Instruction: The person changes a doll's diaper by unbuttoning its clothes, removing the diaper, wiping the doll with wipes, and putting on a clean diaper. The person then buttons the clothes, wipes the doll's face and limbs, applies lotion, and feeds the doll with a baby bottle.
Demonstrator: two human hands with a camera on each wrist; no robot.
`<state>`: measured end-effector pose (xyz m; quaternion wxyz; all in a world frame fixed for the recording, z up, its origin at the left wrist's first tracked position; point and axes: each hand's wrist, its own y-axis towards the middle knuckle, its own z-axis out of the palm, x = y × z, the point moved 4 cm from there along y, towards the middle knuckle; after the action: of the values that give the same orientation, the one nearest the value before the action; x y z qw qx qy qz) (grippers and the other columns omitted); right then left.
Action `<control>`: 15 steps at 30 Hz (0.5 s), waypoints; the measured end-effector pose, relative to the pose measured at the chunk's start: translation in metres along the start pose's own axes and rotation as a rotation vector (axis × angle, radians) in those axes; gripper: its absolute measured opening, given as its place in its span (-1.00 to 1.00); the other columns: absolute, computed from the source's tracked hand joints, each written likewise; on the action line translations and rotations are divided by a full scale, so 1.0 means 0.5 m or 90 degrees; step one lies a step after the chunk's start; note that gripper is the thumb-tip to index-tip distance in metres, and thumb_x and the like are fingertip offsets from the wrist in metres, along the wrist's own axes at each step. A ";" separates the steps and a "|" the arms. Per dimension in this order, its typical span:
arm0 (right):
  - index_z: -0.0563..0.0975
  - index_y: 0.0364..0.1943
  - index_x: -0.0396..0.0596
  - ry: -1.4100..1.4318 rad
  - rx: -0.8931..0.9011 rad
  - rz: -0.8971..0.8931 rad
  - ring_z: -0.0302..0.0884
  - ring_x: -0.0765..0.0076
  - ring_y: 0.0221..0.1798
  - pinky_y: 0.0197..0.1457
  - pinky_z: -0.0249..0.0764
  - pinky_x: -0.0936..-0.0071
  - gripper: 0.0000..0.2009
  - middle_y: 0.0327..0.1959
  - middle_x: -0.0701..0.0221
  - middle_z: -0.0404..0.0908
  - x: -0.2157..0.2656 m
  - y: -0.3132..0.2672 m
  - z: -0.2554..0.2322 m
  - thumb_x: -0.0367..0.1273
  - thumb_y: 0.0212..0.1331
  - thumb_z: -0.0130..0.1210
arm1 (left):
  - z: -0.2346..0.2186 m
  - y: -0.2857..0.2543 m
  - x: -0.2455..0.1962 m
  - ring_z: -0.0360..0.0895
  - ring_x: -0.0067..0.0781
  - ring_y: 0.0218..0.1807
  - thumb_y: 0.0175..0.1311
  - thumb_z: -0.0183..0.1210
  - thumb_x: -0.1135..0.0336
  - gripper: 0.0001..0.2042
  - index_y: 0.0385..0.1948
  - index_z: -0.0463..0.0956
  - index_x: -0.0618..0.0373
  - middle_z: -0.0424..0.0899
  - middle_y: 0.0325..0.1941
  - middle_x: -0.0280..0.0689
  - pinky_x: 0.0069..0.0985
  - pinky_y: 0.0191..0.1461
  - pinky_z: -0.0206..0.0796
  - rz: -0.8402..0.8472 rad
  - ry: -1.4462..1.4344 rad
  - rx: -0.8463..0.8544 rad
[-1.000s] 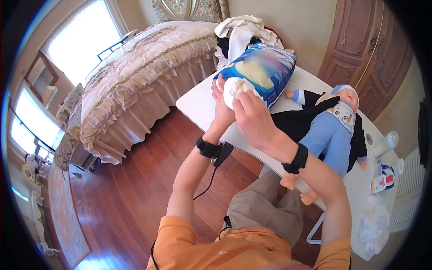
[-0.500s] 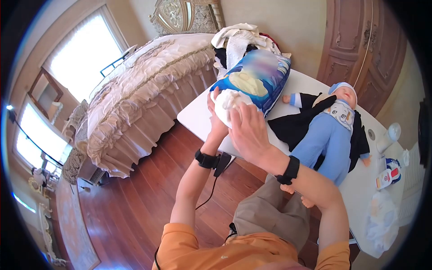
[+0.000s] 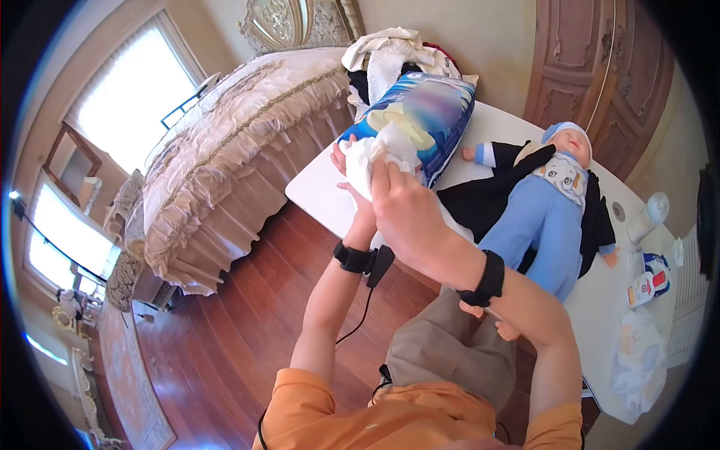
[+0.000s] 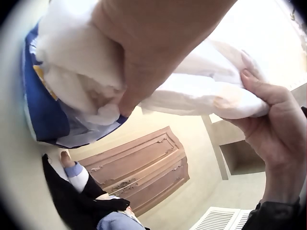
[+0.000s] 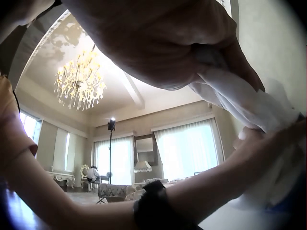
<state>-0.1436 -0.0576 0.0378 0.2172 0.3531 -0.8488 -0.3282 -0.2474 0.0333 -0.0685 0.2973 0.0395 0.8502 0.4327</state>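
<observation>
A soft white bundle (image 3: 364, 166) is up against the near end of a blue printed bag (image 3: 448, 150). My left hand (image 3: 361, 208) grips it from the left, partly hidden behind it. My right hand (image 3: 409, 217) pinches its near side with curled fingers. In the left wrist view the white material (image 4: 192, 98) stretches between my left hand (image 4: 158, 43) at the top and my right hand (image 4: 283, 127) at the right. In the right wrist view folds of the material (image 5: 240, 100) come out from under my right hand (image 5: 163, 38).
A doll (image 3: 551, 206) in blue trousers lies on a black garment (image 3: 472, 206) on the white table (image 3: 319, 187). Bottles (image 3: 649, 289) and a clear plastic bag (image 3: 637, 360) are at the right. Clothes (image 3: 394, 56) are piled behind the blue bag; a bed (image 3: 225, 142) stands left.
The round bundle has become longer and looser, its folds drawn out between my hands. My left thumb now shows apart from the bundle, and my right hand has shifted nearer my body.
</observation>
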 end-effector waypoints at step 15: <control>0.39 -0.54 -0.29 0.253 -0.012 0.067 0.43 -0.08 -0.41 -0.32 0.34 0.15 -0.93 -0.58 0.02 0.44 -0.087 0.026 -0.159 -0.55 -0.14 -0.09 | -0.047 0.033 -0.066 -0.42 0.17 0.30 -0.38 0.30 -0.02 -0.03 0.12 -0.09 0.22 -0.31 0.24 0.12 0.39 0.00 -0.22 -0.265 0.146 0.064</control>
<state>-0.0731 -0.0503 0.0960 0.4009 0.3639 -0.8032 -0.2483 -0.2364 0.0161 -0.0300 0.2792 -0.1708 0.8888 0.3209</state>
